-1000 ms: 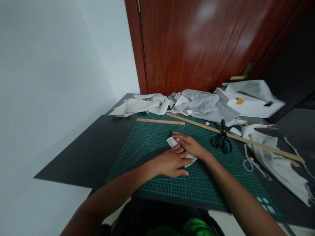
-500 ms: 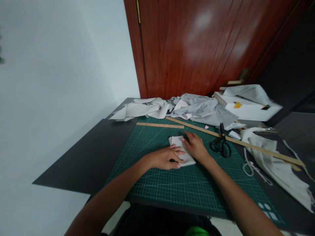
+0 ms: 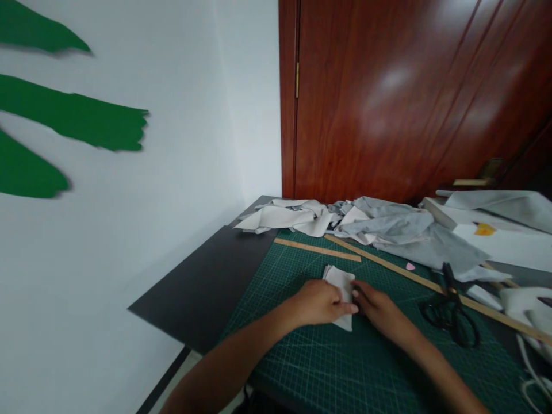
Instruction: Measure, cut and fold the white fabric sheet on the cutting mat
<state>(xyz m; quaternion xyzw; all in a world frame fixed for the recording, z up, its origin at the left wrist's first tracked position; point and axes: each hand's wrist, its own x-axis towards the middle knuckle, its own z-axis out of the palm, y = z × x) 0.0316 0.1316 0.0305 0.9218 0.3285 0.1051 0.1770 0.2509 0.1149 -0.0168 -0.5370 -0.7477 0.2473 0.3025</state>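
Item: folded white fabric piece [image 3: 340,282], lying flat on the green cutting mat [image 3: 328,368], toward its far middle, just short of the short wooden ruler [image 3: 317,250].

Left hand [image 3: 321,302]: palm down, covering the near left part of the piece; fingers together, tips at the piece's right edge. The grip is flat pressure, nothing closed around.

Right hand [image 3: 379,307]: palm down on the mat, fingertips meeting the left hand's at the same edge. Whether any finger curls under the cloth cannot be told.

Step in hand, as judged: pressing or creasing the fold. To do it well, one hand would likely anchor the layers while the other runs along the edge, keeping it true to the mat's grid lines so the layers do not creep.

Nearby: long wooden ruler [image 3: 431,287] lying diagonally; black scissors [image 3: 451,313] across it, well clear of both hands; a heap of grey and cream fabric [image 3: 366,224] at the far edge; a white box [image 3: 495,241] at right; dark tabletop [image 3: 202,287] to the left of the mat.
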